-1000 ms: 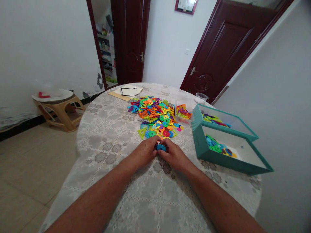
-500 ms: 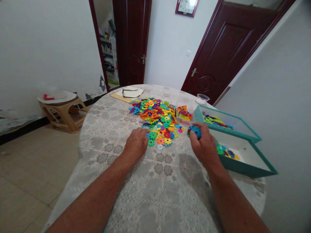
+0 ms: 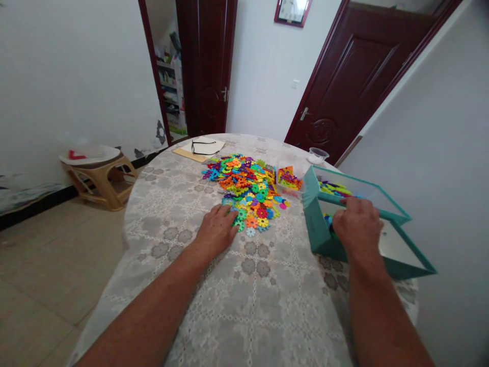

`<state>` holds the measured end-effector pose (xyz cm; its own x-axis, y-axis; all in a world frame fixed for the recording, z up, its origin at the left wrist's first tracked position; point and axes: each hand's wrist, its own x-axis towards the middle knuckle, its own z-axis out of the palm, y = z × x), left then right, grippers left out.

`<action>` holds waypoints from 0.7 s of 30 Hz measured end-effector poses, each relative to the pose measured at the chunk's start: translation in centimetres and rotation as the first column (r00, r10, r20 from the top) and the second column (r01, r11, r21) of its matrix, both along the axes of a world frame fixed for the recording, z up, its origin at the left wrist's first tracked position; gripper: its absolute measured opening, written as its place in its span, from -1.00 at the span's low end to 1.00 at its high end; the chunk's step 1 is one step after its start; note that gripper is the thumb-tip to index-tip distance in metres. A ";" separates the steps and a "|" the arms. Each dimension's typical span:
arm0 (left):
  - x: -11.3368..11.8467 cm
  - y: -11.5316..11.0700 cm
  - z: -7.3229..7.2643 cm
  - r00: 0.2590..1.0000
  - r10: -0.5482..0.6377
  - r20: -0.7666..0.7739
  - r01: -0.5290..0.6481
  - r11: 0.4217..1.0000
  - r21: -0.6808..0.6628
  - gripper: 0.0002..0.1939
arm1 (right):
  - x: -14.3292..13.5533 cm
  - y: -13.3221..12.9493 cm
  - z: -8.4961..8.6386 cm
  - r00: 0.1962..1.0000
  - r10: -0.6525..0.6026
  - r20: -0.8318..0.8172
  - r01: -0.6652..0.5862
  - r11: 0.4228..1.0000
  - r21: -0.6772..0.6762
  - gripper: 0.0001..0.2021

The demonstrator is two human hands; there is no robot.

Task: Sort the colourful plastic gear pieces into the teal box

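Colourful notched plastic discs (image 3: 250, 188) lie heaped on the patterned tablecloth. My left hand (image 3: 218, 227) rests at the near left edge of the heap, its fingers bent over green discs; whether it grips one is hidden. My right hand (image 3: 357, 224) is over the nearer teal box (image 3: 321, 229), fingers curled downward. What it holds, if anything, is hidden behind the hand, though a bit of blue and green shows beside it inside the box. The farther teal box (image 3: 389, 206) holds green, yellow and purple pieces.
A clear tub (image 3: 290, 179) of orange, purple and yellow pieces sits right of the heap. Black glasses (image 3: 204, 149) lie on papers at the back left. Behind the boxes is a small clear container (image 3: 318, 155). A stool (image 3: 101, 178) stands left of the table.
My right hand, which held a stack of blue discs beside the heap, has moved right, over the nearer teal box. My left hand has shifted slightly, its fingers more over the discs.
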<state>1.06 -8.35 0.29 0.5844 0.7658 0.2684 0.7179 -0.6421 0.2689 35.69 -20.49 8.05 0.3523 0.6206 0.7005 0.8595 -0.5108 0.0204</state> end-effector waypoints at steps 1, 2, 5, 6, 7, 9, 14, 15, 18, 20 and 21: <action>0.0 0.0 -0.1 1.000 -0.015 0.004 0.015 1.000 0.000 -0.60 | -0.8 0.3 0.1 0.997 0.072 -0.007 -0.072 0.997 0.027 -0.69; 0.0 0.0 -0.1 0.999 -0.032 0.009 0.032 0.999 -0.004 -0.60 | -1.8 0.6 0.1 0.985 0.172 -0.022 -0.171 0.984 0.047 -0.69; 0.0 -0.2 0.0 0.996 -0.091 0.013 0.092 0.996 -0.017 -0.61 | -5.7 1.7 -0.7 0.858 0.495 -0.134 -0.500 0.866 0.000 -0.67; 0.0 -0.3 0.1 0.993 -0.118 0.007 0.118 0.993 -0.017 -0.62 | -7.1 2.0 -1.3 0.805 0.561 -0.193 -0.579 0.813 -0.053 -0.68; 0.0 -0.4 0.3 0.989 -0.151 -0.003 0.151 0.988 -0.015 -0.64 | -8.3 2.2 -2.0 0.765 0.592 -0.253 -0.632 0.766 -0.119 -0.69; -0.1 -0.8 0.6 0.973 -0.231 -0.022 0.231 0.973 -0.016 -0.70 | -10.4 2.7 -3.6 0.732 0.588 -0.345 -0.674 0.697 -0.243 -0.70; 0.0 -1.6 1.5 0.936 -0.350 -0.027 0.349 0.936 -0.032 -0.85 | -12.4 3.3 -6.2 0.758 0.489 -0.433 -0.646 0.658 -0.387 -0.65; 0.0 -1.6 1.6 0.937 -0.349 -0.033 0.348 0.937 -0.034 -0.87 | -12.5 3.4 -6.3 0.760 0.479 -0.439 -0.642 0.658 -0.393 -0.68; 0.1 -1.7 1.8 0.940 -0.335 -0.065 0.333 0.942 -0.042 -0.91 | -12.7 3.2 -6.1 0.755 0.483 -0.443 -0.649 0.647 -0.401 -0.78; 0.0 -1.7 1.9 0.939 -0.332 -0.085 0.329 0.943 -0.047 -0.93 | -12.7 3.0 -5.9 0.753 0.494 -0.435 -0.654 0.631 -0.417 -0.81; 0.0 -1.7 1.9 0.938 -0.335 -0.091 0.332 0.942 -0.049 -0.93 | -12.6 2.8 -5.7 0.754 0.497 -0.430 -0.655 0.621 -0.431 -0.81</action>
